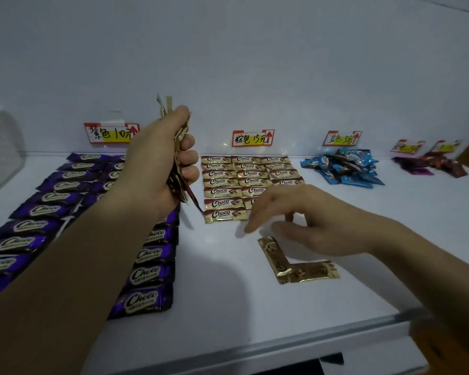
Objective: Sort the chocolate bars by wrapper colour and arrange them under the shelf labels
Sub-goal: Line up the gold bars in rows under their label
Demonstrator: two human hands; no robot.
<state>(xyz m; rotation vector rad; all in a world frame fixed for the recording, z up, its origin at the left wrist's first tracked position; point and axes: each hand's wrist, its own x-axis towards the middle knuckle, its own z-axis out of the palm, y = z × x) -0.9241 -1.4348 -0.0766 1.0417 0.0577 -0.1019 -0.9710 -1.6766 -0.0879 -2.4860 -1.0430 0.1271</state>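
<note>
White shelf is carrying everything: left hand is gripping a fistful of gold bars left of the brown label; right hand, fingers spread, is hanging just over two loose bars below it.

White shelf: purple-wrapped bar rows left, gold-wrapped bar grid centre, blue-wrapped bar heap right; two gold-wrapped bars before grid.

Below the middle label, gold bars lie flat in neat rows. Left of it purple bars lie in rows; right of it blue bars sit heaped. Two loose gold bars form an L farther below it; the left hand grips an upright bunch
</note>
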